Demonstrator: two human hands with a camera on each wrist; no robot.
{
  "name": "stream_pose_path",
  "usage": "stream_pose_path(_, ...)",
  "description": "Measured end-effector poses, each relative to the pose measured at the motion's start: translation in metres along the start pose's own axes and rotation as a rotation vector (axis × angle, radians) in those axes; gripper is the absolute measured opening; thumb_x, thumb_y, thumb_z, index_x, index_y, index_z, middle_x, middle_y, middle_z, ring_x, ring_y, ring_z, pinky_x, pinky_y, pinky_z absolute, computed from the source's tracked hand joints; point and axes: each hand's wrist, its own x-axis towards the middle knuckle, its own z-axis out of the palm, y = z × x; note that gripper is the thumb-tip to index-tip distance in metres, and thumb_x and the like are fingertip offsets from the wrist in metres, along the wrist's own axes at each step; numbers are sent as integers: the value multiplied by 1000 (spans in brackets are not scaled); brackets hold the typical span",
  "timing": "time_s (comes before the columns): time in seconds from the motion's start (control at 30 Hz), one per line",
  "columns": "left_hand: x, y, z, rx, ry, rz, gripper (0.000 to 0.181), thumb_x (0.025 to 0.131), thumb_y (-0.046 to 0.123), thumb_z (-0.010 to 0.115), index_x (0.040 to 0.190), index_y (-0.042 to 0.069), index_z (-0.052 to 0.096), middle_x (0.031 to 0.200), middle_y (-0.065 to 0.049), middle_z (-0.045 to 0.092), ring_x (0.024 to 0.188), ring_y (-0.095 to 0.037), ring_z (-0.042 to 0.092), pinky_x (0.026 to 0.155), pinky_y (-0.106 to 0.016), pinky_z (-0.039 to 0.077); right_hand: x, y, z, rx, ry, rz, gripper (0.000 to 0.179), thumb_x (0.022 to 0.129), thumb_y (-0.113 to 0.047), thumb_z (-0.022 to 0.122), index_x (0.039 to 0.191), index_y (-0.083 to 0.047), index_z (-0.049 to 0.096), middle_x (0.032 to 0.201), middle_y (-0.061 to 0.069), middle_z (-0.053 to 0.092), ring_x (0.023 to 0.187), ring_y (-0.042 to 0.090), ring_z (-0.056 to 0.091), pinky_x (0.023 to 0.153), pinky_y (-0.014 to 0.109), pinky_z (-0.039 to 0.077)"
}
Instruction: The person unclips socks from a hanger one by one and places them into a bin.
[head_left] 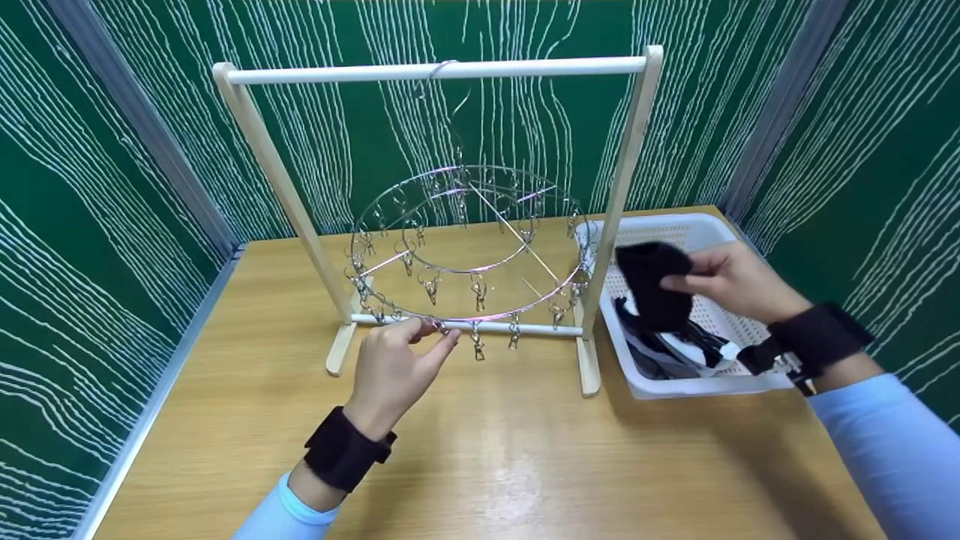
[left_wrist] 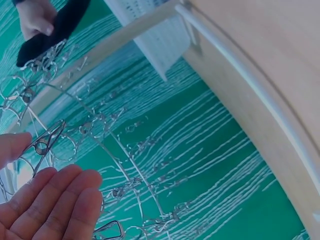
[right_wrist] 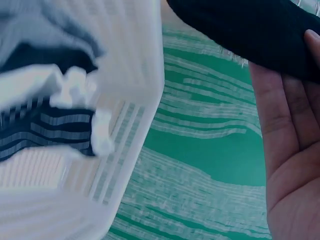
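My right hand pinches a black sock between thumb and fingers, over the white basket. The sock hangs down in front of the basket's contents. In the right wrist view the sock lies across the fingers. My left hand is at the front of a round metal hanger, with a small metal clip between its thumb and fingers. Many such clips dangle from the hanger's two rings, among them a front clip just right of the left thumb.
A wooden stand carries the hanger by its hook on the top bar. Dark, grey and white textiles lie in the basket, right of the stand's foot. Green patterned walls enclose the wooden table.
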Motion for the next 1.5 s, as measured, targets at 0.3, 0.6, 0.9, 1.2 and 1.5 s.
stream_pose_path(0.3,-2,-1,-1,-12,-5,2,20,92,22,88,88,5,80,90,-10,84,81,-28,79,77,-46,65,8,27,-27,-193,93,58,34,98,-12,81,71,2,67,51,-14,52,51,0,38,46,25,30)
stream_pose_path(0.6,-3,-2,-2,-24,-13,3,20,92,22,88,88,4,79,92,-13,84,82,-29,79,78,-46,66,14,55,-36,-389,74,150,38,102,-12,75,67,-6,58,59,-1,54,55,12,39,51,28,28)
stream_pose_path(0.9,-5,-4,-2,-34,-21,0,19,92,20,88,88,4,79,93,-14,83,85,-31,81,81,-48,67,18,71,-26,-559,14,255,23,99,-6,68,87,10,76,81,29,75,76,48,71,73,65,56)
stream_pose_path(1.2,-7,-7,-2,-21,4,29,20,92,21,88,87,5,78,92,-13,83,82,-30,80,79,-47,67,18,78,14,-734,-93,164,15,91,5,56,77,9,61,80,37,67,72,52,68,67,68,55)
stream_pose_path(1.5,-5,-10,-4,-20,-3,36,21,91,20,89,87,4,77,92,-14,83,84,-31,81,80,-47,67,21,85,40,-754,-274,185,19,91,6,60,103,18,67,78,32,70,69,40,70,65,60,58)
